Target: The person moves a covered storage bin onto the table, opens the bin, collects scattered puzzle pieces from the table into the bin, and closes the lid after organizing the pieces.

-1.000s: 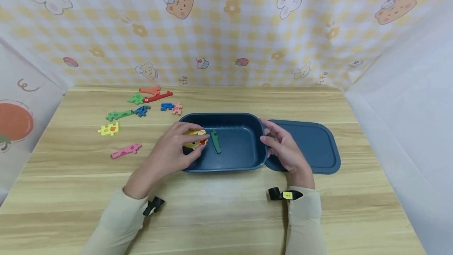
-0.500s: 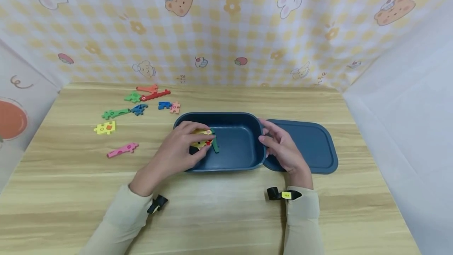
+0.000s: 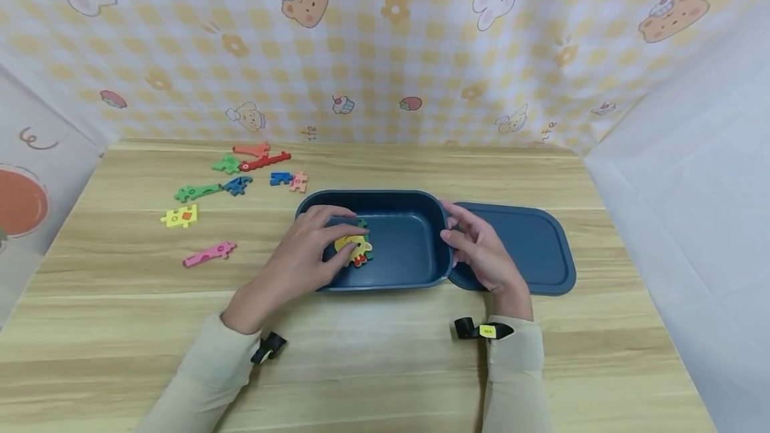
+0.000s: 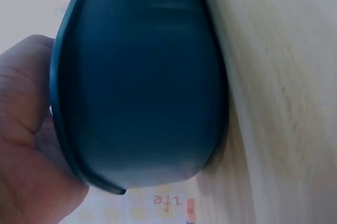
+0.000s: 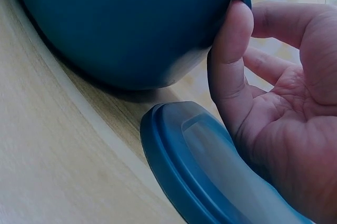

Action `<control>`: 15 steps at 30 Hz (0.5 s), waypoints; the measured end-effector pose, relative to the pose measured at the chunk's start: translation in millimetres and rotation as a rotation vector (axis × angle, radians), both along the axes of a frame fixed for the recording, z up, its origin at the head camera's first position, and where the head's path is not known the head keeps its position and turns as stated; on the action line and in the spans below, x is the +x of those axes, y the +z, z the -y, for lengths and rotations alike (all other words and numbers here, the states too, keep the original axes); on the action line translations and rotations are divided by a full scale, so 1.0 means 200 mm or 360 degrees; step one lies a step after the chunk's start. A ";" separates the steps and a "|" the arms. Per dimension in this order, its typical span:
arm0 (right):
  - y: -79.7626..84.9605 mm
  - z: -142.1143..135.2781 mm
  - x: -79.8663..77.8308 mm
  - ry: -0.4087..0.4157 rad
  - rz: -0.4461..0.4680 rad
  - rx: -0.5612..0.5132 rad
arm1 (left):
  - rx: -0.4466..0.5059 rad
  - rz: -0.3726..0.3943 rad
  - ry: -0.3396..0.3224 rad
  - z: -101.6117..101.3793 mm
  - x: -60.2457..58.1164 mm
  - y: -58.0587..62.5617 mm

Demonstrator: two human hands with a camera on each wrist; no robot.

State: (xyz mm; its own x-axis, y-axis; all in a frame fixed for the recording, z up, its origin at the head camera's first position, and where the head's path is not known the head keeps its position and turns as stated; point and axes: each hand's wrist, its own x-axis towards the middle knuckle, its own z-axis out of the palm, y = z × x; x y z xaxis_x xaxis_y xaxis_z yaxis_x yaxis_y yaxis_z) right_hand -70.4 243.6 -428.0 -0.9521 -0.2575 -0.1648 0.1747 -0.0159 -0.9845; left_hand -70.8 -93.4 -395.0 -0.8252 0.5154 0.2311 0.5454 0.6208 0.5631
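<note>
A dark-blue rounded rectangular box [image 3: 404, 250] stands upright, open-topped. Inside, a yellow-and-red animal-faced piece [image 3: 362, 249] partly hides a slim green piece [image 3: 363, 222].

Left grip [image 3: 303, 246] palm-down, thumb [image 3: 338, 261] and fingers [image 3: 344, 230] apart; right grip [image 3: 486, 252] with curved fingers.

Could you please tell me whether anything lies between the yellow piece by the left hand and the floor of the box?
Yes: in the head view, the green piece lies partly beneath the yellow piece, on the floor of the dark blue box. Whether the two touch, I cannot tell.
</note>
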 end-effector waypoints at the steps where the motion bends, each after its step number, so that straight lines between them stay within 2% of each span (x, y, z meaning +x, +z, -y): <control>1: 0.00 0.00 0.00 0.0000 0.0000 0.0001 | 0.0003 0.0001 0.0002 0.01 0.00 0.00; 7: -0.01 -0.01 0.00 0.0001 -0.0013 -0.0001 | 0.0065 -0.0035 0.0045 0.06 0.01 0.02; 15: -0.01 0.00 0.00 0.0006 -0.0017 -0.0021 | 0.0119 -0.0126 0.0196 0.18 0.05 0.02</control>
